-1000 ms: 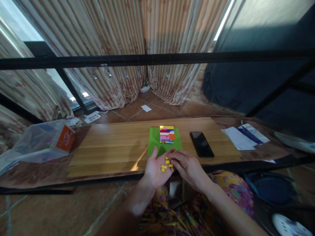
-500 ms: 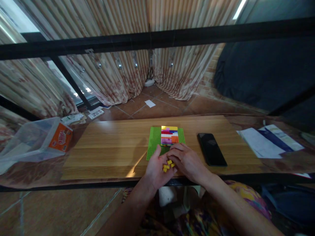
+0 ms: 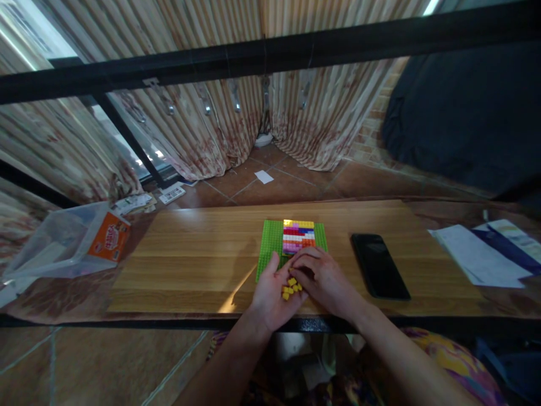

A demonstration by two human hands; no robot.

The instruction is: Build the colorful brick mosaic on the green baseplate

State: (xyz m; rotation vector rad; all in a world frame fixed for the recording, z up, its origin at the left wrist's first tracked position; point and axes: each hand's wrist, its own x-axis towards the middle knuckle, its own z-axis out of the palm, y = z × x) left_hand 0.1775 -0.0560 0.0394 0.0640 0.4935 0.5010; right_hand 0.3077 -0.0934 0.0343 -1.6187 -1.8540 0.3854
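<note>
My left hand is turned palm up, thumb raised, cradling several small yellow toy bricks. Over that palm, my right hand has its thumb and fingers pinched together, with a yellow toy brick at their tips. Just beyond both hands lies a green studded baseplate. On it sits a block of toy bricks in rows of yellow, red, blue, white, orange and pink. My hands cover the near edge of the baseplate.
A black phone lies on the wooden board, right of my hands. Papers rest farther right. At the left stands a clear plastic bin with an orange label. A dark metal bar crosses in front of the curtains.
My right hand's fingers have lifted slightly off the left palm, showing more of the yellow bricks. The whole view has shifted a little as my head moved.
</note>
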